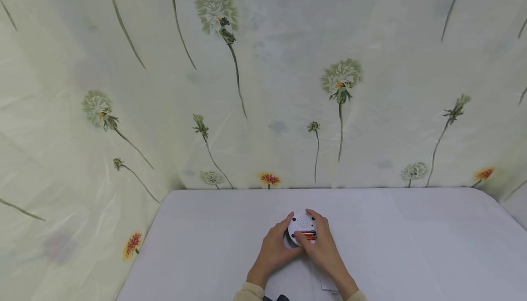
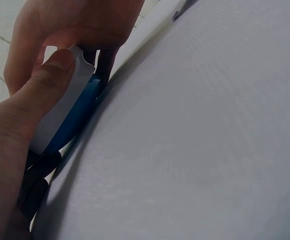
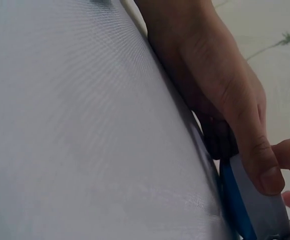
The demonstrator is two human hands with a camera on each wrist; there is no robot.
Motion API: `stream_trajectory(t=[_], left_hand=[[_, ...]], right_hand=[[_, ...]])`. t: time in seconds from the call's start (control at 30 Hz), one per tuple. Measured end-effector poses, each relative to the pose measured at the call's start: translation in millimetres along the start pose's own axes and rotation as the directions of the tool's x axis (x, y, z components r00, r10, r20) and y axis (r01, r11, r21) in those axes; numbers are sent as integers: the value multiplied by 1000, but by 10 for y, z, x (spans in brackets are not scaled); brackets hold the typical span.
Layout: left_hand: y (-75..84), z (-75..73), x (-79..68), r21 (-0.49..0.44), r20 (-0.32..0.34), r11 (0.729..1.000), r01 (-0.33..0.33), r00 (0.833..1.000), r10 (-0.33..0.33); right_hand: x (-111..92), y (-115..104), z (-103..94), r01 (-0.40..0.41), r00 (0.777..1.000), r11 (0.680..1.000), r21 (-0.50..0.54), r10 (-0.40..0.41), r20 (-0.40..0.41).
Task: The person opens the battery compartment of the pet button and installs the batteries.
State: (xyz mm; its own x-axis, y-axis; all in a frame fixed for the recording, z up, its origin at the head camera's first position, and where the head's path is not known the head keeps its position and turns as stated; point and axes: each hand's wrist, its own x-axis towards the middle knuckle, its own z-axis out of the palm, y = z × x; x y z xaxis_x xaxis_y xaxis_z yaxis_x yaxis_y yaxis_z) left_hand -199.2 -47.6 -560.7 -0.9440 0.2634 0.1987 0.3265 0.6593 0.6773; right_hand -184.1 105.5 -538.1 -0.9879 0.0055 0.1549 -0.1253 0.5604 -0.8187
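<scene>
A round white device [image 1: 303, 221] with a perforated speaker grille and dark feet lies in both hands, back side up. Red and orange batteries [image 1: 309, 235] show in its uncovered compartment. My left hand [image 1: 275, 248] grips the left and near edge, its thumb along the white side. From the right, my right hand [image 1: 325, 246] holds the rim with its fingers and presses its thumb at the batteries. Seen low in the left wrist view, the device's white side [image 2: 67, 107] meets a blue lower part [image 2: 79, 112], close over the table.
White cloth covers the table [image 1: 206, 237]. Beside the right forearm lies a flat white object [image 1: 328, 286], partly hidden by it. Dark items [image 1: 282, 298] poke in at the bottom edge. A flower-print curtain [image 1: 280, 86] hangs behind the table and at the left.
</scene>
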Motion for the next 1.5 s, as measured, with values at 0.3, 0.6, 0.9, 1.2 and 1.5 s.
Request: stream_trajectory(t=[0.3, 0.6, 0.9, 1.2, 1.5], left_hand=[[-11, 3, -3, 0, 7, 1000, 7, 1000, -7], [-39, 28, -19, 22, -11, 1000, -20, 1000, 20], [-39, 25, -17, 29, -28, 998, -49, 998, 50], [-42, 26, -13, 30, -17, 999, -36, 999, 36], [-47, 26, 2, 39, -3, 998, -43, 999, 43]], right_hand=[[-10, -2, -1, 9, 1000, 999, -38, -9, -4], [-19, 52, 4, 9, 1000, 999, -34, -10, -29], [-10, 66, -8, -34, 999, 999, -5, 34, 2], [-1, 71, -16, -29, 1000, 999, -23, 29, 0], [16, 86, -32, -9, 1000, 1000, -28, 9, 12]])
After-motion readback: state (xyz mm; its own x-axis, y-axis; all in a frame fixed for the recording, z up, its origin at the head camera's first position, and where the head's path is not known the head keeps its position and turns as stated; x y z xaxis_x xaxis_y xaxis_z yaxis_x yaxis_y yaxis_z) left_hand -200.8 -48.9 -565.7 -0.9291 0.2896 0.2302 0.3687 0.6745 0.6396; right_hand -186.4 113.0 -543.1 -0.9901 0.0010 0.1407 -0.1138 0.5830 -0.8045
